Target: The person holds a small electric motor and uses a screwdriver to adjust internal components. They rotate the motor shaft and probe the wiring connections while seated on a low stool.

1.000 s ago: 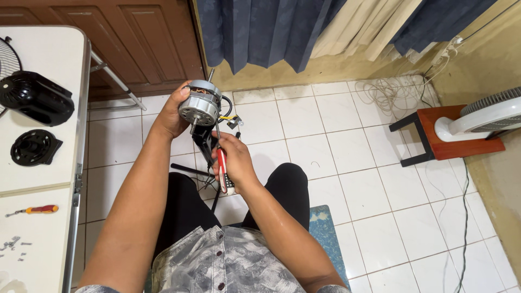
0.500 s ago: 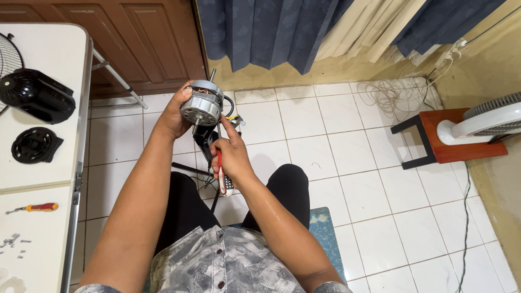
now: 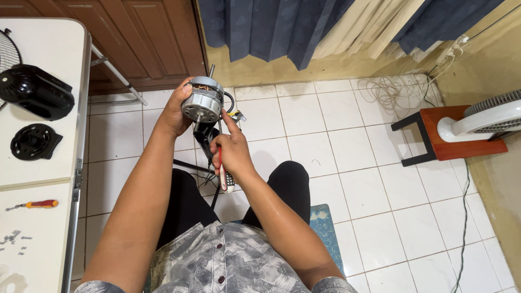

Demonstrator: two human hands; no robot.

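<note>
Right hand (image 3: 232,153) forefinger now raised to motor (image 3: 202,101) | grip holds pliers (image 3: 223,172) | left hand (image 3: 175,111) grips motor

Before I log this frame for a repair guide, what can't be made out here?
Head view only:
- Tool tip in the right hand: hidden behind the fingers; only the red and white handle shows.
- Fan motor: far side covered by the left hand.
- Small screws on the table: too small to count.
- White fan: cut by the right edge.

White fan (image 3: 491,122) cut off, right edge
</note>
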